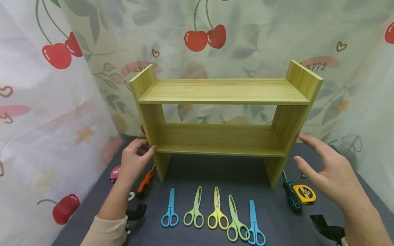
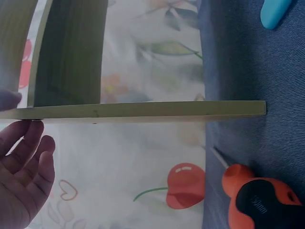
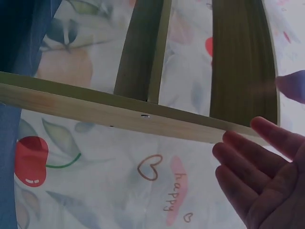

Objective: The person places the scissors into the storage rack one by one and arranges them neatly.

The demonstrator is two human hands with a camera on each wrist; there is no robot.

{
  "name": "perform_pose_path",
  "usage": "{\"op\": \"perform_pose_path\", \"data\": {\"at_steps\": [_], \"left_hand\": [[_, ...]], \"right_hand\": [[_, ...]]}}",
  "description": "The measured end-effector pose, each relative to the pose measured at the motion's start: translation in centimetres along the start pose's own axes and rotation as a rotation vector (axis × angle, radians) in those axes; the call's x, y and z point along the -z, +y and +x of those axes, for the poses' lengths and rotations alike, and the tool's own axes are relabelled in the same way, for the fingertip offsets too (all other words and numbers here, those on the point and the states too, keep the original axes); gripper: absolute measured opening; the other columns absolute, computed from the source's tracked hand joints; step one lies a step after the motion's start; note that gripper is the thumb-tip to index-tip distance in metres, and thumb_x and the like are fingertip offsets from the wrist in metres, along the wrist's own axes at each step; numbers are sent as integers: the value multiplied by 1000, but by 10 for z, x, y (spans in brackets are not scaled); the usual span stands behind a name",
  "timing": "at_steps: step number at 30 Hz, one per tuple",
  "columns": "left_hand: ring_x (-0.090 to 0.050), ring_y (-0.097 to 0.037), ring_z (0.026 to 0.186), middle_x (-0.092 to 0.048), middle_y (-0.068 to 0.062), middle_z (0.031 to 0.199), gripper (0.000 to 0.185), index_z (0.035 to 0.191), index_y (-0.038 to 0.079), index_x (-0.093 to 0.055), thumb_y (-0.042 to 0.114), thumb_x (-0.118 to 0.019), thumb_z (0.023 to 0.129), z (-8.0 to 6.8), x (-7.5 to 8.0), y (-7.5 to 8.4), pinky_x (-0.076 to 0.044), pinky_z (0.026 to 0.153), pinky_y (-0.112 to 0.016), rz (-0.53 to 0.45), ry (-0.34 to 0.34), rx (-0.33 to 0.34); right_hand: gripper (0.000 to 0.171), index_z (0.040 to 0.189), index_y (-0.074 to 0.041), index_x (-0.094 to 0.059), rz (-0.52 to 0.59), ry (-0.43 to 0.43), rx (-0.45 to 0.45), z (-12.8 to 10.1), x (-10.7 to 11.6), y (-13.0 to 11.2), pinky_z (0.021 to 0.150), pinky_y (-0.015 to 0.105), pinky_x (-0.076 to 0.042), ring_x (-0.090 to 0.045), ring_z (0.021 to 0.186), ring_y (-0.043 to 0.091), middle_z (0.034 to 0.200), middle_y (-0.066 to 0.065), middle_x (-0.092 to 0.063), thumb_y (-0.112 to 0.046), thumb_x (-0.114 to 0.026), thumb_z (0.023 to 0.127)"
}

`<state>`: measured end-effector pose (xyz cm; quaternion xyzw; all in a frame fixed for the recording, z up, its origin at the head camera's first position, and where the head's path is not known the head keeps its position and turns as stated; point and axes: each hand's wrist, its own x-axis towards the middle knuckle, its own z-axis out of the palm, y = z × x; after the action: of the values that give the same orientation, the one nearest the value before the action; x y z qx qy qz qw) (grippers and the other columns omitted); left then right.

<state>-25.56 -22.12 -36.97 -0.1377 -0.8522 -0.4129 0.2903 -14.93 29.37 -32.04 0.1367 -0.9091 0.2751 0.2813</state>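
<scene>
A two-tier wooden shelf (image 1: 224,90) stands upright on the dark table, tipped slightly in the head view. At its left side panel (image 2: 143,110), my left hand (image 1: 136,159) pinches the edge near the lower board, thumb on the inner side and fingers outside. My right hand (image 1: 335,174) is beside the right side panel (image 3: 183,125). Its fingers are nearly straight, with fingertips (image 3: 224,143) right at the panel's outer face and the thumb held away from it. Two dark screw holes show on that outer face in the right wrist view.
Several scissors, among them a yellow pair (image 1: 217,213), lie in a row before the shelf. To the left are an orange screwdriver (image 1: 145,184) and a pink tape measure (image 1: 115,174); to the right, a green-black screwdriver (image 1: 291,196) and yellow tape measure (image 1: 304,194). A printed curtain (image 1: 252,44) surrounds the table.
</scene>
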Motion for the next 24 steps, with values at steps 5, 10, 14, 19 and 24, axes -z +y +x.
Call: {"op": "perform_pose_path", "data": {"at_steps": [5,10,14,19,24], "left_hand": [[-57,-19,81,-64,-9,91,14,99,3,-70,14,-74,93,-1,-5,-3,-47,68,-16,-9,-1,38],[-57,-20,81,-63,-10,91,13,97,3,-68,14,-73,93,-1,-6,-3,-46,68,-15,-21,8,43],[-57,-20,80,-63,-10,92,12,97,3,-68,13,-73,93,-1,-7,-4,-46,68,-15,-22,4,38],[-56,-20,81,-62,-11,92,13,99,3,-66,13,-72,94,-2,-7,-3,-46,69,-15,-31,-7,37],[-56,-21,82,-61,-11,94,14,101,2,-65,12,-71,94,-3,-7,-4,-46,69,-15,-39,-16,34]], "right_hand": [[56,146,-13,-55,49,9,-8,0,0,-3,94,1,-27,-53,127,3,135,16,-63,-15,-75,93],[38,127,-13,-67,129,-106,8,0,-2,-7,89,2,-37,-52,109,-16,119,5,-68,-13,-78,91],[25,115,-20,-71,197,-274,25,-1,-5,-7,84,10,-47,-64,101,-4,109,-5,-71,-13,-77,92],[19,111,-20,-70,308,-448,39,-1,-11,-5,76,24,-54,-68,92,9,101,-10,-72,-14,-75,94],[17,112,-16,-69,409,-611,12,1,-22,2,75,29,-55,-69,89,12,99,-5,-72,-16,-72,96]]}}
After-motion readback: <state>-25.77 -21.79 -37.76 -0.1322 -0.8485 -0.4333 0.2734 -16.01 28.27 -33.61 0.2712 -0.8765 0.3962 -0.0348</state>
